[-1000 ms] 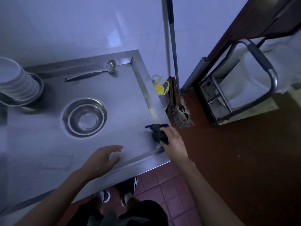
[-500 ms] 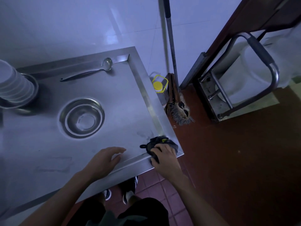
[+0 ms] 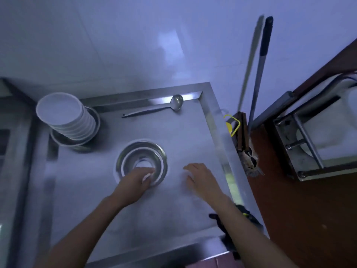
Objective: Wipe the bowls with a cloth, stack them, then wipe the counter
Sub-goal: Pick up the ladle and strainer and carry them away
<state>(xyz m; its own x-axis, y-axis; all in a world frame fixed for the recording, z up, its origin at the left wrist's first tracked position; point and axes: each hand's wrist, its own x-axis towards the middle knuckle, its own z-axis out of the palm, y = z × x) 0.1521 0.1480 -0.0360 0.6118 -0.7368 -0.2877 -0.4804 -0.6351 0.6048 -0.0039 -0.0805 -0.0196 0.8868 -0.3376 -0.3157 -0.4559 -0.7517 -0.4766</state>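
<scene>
While left hand [image 3: 135,180] grips near rim of steel bowl [image 3: 142,161] at tabletop [image 3: 185,136] centre, right hand [image 3: 201,179] lies flat, empty; cloth [image 3: 249,219] at front-right corner. Risk: 1-handed lift, smooth rim slips.

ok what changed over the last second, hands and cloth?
The right hand let go of the dark cloth, which now lies at the counter's near right corner, and moved forward onto the steel counter. The left hand reached forward to the near rim of the round steel bowl. The stacked white bowls and steel ladle stayed put.
</scene>
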